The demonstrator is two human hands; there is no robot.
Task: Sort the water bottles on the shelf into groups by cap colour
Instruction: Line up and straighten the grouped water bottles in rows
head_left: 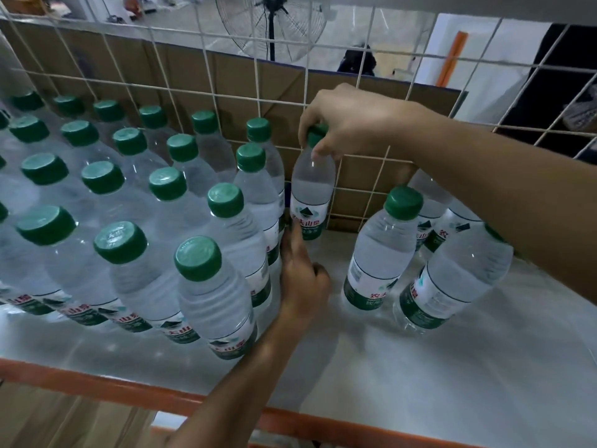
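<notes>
Several green-capped water bottles (206, 279) stand packed in rows across the left half of the white shelf (387, 367). My right hand (352, 124) grips the neck and cap of one more green-capped bottle (311, 192), upright at the back by the wire mesh, just right of the rows. My left hand (302, 279) rests low beside the rows, its index finger stretched out and touching that bottle's label. A small cluster of green-capped bottles (384, 247) stands on the right, partly hidden under my right forearm.
White wire mesh (361, 202) backed by brown cardboard (226, 82) closes the rear of the shelf. An orange rail (97, 383) runs along the front edge. Beyond the mesh stands a floor fan (271, 24).
</notes>
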